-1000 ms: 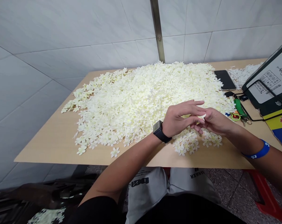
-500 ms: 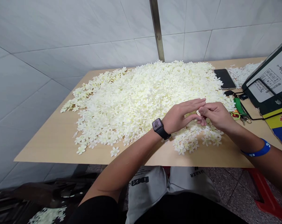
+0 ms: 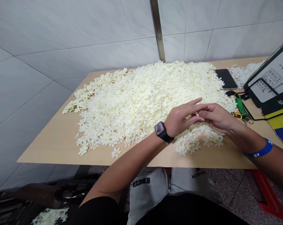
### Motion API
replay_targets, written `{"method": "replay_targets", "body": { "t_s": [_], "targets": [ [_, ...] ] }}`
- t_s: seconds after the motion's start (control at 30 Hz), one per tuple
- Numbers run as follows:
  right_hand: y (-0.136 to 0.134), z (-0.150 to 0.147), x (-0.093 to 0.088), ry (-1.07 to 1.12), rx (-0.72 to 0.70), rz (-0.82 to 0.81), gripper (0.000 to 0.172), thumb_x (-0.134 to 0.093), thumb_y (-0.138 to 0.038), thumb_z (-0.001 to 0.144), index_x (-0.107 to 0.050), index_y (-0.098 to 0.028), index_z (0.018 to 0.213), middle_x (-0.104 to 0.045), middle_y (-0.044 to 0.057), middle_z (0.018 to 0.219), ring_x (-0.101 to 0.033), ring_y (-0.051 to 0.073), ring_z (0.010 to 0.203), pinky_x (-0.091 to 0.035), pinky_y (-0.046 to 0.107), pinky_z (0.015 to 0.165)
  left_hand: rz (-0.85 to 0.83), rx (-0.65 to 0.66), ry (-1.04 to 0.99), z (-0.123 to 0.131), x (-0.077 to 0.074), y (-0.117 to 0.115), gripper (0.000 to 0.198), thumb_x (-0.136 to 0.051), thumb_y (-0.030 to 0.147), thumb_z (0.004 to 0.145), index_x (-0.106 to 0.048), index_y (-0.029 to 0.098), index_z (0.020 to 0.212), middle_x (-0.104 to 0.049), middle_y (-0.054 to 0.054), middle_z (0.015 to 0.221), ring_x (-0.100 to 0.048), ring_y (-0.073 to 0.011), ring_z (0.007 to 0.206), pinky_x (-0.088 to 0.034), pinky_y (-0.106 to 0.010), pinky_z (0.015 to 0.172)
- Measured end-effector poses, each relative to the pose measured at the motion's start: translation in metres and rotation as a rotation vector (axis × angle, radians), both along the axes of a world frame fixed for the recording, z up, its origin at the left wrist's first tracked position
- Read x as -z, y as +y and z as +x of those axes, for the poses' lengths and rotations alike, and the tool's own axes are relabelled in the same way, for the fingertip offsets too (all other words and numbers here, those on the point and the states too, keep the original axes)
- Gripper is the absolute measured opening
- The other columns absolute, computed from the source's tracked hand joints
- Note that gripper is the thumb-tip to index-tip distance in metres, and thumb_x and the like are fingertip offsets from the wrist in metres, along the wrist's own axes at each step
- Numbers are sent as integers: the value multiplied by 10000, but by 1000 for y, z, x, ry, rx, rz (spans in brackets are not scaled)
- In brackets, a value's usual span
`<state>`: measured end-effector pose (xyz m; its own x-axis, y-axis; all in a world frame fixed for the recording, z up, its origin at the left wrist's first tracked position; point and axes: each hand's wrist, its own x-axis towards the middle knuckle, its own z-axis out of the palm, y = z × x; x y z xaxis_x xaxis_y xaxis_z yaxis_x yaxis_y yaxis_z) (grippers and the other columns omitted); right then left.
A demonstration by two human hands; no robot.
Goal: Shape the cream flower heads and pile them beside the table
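Over the near right part of a heap of white artificial flowers (image 3: pixel 132 103), my two hands meet at the fingertips. My left hand (image 3: pixel 182 116), with a black watch on the wrist, has its thumb and fingers closed towards each other around a small whitish piece (image 3: pixel 197 113). My right hand (image 3: pixel 215 116) pinches at that same piece from the other side, its thumb against it. Most of the piece is hidden by the fingers, so I cannot tell whether it is a flower or part of one. Several loose flowers (image 3: pixel 187 143) lie just below the hands.
The heap covers much of a wooden-coloured table (image 3: pixel 61 147) against a tiled wall. At right are a dark phone (image 3: pixel 226 78), white scraps (image 3: pixel 245 73), keys with a green strap (image 3: pixel 241 107) and a printed dark bag (image 3: pixel 272 84). A red stool (image 3: pixel 272 203) stands below.
My left fingers have come down and closed in on my right fingers, and the hands overlap more. The small whitish piece stays between them. The view has shifted very slightly.
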<state>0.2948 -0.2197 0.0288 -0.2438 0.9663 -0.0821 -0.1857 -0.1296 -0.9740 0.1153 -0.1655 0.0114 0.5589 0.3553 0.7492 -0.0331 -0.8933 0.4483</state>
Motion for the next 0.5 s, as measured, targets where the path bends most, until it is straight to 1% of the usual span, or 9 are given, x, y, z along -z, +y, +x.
{"method": "replay_targets", "body": {
  "t_s": [0.07, 0.1, 0.17, 0.23, 0.3, 0.37, 0.43, 0.5],
  "targets": [
    [0, -2, 2, -15, 72, 59, 305, -858, -505, 742, -794, -208, 766, -722, 26, 696, -675, 135, 663, -580, 301, 672, 62, -6, 67, 2, 4, 4, 527, -622, 325, 987, -492, 249, 1491, -530, -107, 1547, -478, -251, 1476, -488, -461, 1204],
    [-1, -3, 3, -13, 104, 83, 302, -848, -503, 756, -787, -207, 741, -720, 24, 690, -675, 133, 658, -587, 304, 681, 86, -12, 94, 4, 6, 6, 568, -597, 330, 999, -427, 240, 1534, -479, -124, 1585, -427, -257, 1511, -460, -477, 1226],
    [-1, -5, 4, 1, 137, 101, 282, -849, -485, 761, -789, -210, 755, -734, 24, 723, -690, 135, 687, -607, 308, 725, 109, -33, 138, 4, 11, 10, 588, -534, 299, 1029, -338, 215, 1578, -419, -155, 1620, -375, -259, 1541, -421, -494, 1251],
    [-1, -6, 3, 25, 114, 80, 278, -852, -479, 760, -801, -212, 823, -758, 37, 792, -719, 148, 755, -624, 317, 775, 119, -32, 155, 3, 13, 14, 566, -449, 217, 1051, -293, 209, 1595, -387, -159, 1637, -343, -248, 1557, -409, -498, 1258],
    [-1, -4, 1, 43, 55, 39, 307, -857, -476, 755, -809, -217, 911, -782, 58, 894, -744, 172, 843, -632, 337, 823, 138, 3, 143, 1, 13, 16, 559, -392, 147, 1048, -303, 233, 1593, -398, -131, 1636, -344, -226, 1557, -424, -485, 1251],
    [-1, -2, -1, 50, 28, 4, 326, -877, -455, 733, -808, -223, 952, -790, 69, 979, -750, 187, 914, -632, 347, 853, 161, 46, 123, -2, 10, 17, 547, -400, 130, 1044, -353, 258, 1574, -466, -104, 1598, -396, -205, 1531, -458, -460, 1231],
    [-1, 0, -3, 40, 49, -18, 322, -914, -408, 687, -807, -230, 932, -789, 61, 1000, -742, 185, 934, -630, 335, 849, 184, 63, 100, -5, 7, 17, 533, -426, 124, 1041, -402, 279, 1550, -535, -82, 1546, -461, -186, 1490, -488, -438, 1209],
    [-1, 1, -3, 14, 75, -16, 323, -940, -369, 645, -807, -233, 906, -786, 50, 972, -730, 178, 914, -625, 326, 829, 219, 61, 72, -6, 5, 17, 533, -458, 114, 1034, -433, 302, 1532, -581, -56, 1506, -494, -174, 1464, -507, -431, 1195]
  ]
}}
